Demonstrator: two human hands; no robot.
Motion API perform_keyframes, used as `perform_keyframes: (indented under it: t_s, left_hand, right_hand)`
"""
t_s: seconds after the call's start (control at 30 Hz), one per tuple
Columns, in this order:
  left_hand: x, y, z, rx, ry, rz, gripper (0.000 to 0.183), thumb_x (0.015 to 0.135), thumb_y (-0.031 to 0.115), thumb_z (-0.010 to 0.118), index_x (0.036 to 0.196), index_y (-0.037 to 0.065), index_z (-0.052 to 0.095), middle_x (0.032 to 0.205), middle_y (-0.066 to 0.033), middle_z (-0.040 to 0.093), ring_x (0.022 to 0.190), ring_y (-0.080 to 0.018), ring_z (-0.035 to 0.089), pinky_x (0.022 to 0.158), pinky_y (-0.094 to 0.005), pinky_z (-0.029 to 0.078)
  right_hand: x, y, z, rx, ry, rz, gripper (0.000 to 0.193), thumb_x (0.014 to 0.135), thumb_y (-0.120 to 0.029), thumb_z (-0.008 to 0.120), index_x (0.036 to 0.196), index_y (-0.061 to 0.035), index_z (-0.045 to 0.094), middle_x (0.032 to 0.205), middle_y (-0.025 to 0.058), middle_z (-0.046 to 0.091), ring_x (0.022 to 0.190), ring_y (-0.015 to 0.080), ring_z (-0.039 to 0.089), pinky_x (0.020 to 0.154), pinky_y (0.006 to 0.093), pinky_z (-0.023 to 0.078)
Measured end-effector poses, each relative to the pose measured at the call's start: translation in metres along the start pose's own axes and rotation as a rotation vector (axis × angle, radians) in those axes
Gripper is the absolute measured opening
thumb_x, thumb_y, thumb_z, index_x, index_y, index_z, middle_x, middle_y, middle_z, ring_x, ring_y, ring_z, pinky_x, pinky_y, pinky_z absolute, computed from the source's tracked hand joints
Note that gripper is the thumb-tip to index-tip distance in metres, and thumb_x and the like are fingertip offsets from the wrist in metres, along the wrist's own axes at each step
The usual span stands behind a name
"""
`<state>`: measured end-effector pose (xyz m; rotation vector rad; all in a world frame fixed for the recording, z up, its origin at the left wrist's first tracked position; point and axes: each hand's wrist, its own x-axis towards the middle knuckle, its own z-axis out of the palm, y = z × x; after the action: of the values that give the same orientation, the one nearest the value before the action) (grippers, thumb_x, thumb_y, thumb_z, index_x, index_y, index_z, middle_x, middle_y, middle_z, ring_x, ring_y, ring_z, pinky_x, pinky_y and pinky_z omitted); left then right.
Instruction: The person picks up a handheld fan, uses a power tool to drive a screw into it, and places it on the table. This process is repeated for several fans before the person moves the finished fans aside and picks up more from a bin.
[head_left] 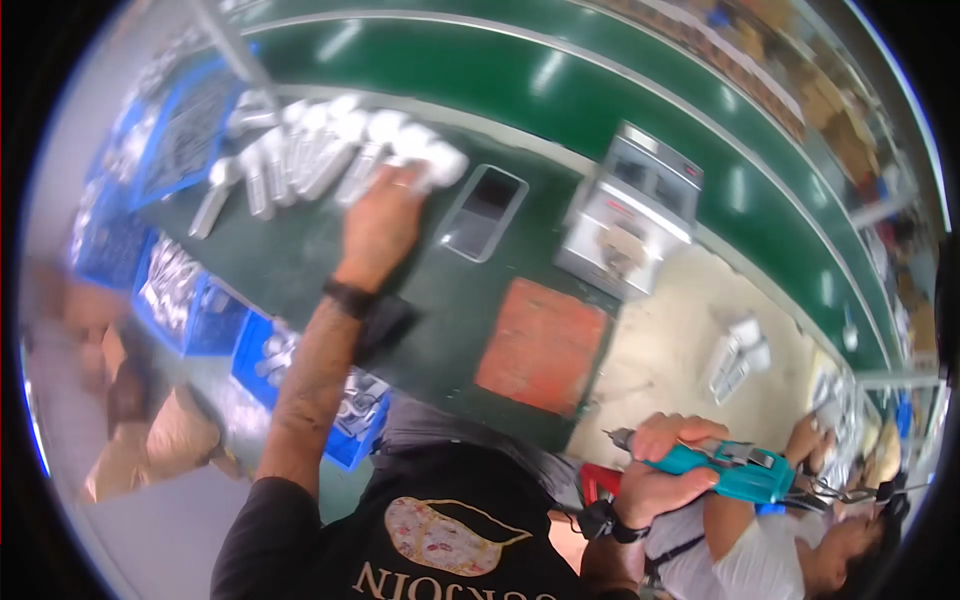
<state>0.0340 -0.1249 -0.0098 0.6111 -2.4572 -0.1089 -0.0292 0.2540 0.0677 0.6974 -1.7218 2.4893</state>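
Observation:
My left hand (385,222) reaches to the far side of the green table, its fingers closed around the white end of a piece in a row. These long grey pieces with rounded white heads (300,150) lie side by side; motion blurs them, and the fingertips are partly hidden. Close to my body on the right, my right hand (655,480) grips a teal electric screwdriver (745,472), its bit pointing left, away from the table's pieces. A phone-shaped dark panel with a light frame (484,213) lies flat just right of my left hand.
An orange-red square mat (543,346) lies on the table (430,340). Behind it stands a silver box-shaped machine (630,215). Blue bins (185,135) with metal parts line the left. More white-headed pieces (740,355) rest on the pale surface at right, near a co-worker (740,560).

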Motion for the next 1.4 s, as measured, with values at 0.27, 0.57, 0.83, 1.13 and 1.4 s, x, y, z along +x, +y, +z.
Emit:
perform_keyframes:
  t_s: [0.27,0.57,0.83,1.13,1.4]
  left_hand:
    - [0.007,0.191,-0.01,-0.685,-0.174,0.193,0.03,0.085,0.017,0.076,0.108,0.0,0.066,0.104,-0.0153,0.067,0.09,-0.0302,0.067,0.079,-0.0374,0.054]
    - [0.024,0.388,0.122,-0.836,-0.653,0.144,0.056,0.081,0.054,0.069,0.101,0.002,0.065,0.098,-0.0167,0.068,0.095,-0.0341,0.065,0.085,-0.0451,0.051]
    - [0.009,0.311,0.047,-0.921,-0.497,0.21,0.028,0.085,0.031,0.068,0.096,0.005,0.069,0.091,-0.014,0.068,0.085,-0.0335,0.065,0.079,-0.0436,0.051]
    - [-0.032,0.175,-0.006,-0.902,-0.391,0.337,0.022,0.086,0.015,0.072,0.103,0.002,0.065,0.093,-0.0139,0.064,0.086,-0.0359,0.064,0.077,-0.0415,0.051]
    - [-0.031,0.148,-0.003,-0.746,-0.443,0.393,0.042,0.086,0.026,0.071,0.122,0.005,0.064,0.109,-0.0099,0.061,0.102,-0.0285,0.057,0.091,-0.0427,0.046]
  right_hand:
    - [-0.021,-0.01,-0.036,0.133,0.003,0.168,0.067,0.08,-0.054,0.079,0.108,0.0005,0.052,0.07,0.0116,0.056,0.061,0.0224,0.056,0.056,0.0326,0.045]
    - [-0.032,-0.022,-0.044,-0.105,0.033,0.162,0.073,0.083,-0.067,0.068,0.106,0.0003,0.049,0.069,0.0075,0.053,0.058,0.0197,0.053,0.053,0.0313,0.044]
    - [0.008,0.014,-0.07,-0.379,0.17,0.11,0.071,0.088,-0.063,0.066,0.109,0.0045,0.054,0.072,0.0079,0.058,0.062,0.0164,0.056,0.055,0.0293,0.044]
    - [0.054,0.012,-0.01,-0.051,-0.008,0.03,0.068,0.09,-0.063,0.063,0.108,0.0012,0.053,0.067,0.0061,0.052,0.058,0.018,0.051,0.052,0.0303,0.042]
    - [0.123,0.063,0.081,-0.186,-0.162,-0.053,0.042,0.103,-0.04,0.053,0.107,0.002,0.056,0.071,0.007,0.058,0.064,0.0166,0.057,0.061,0.0287,0.045]
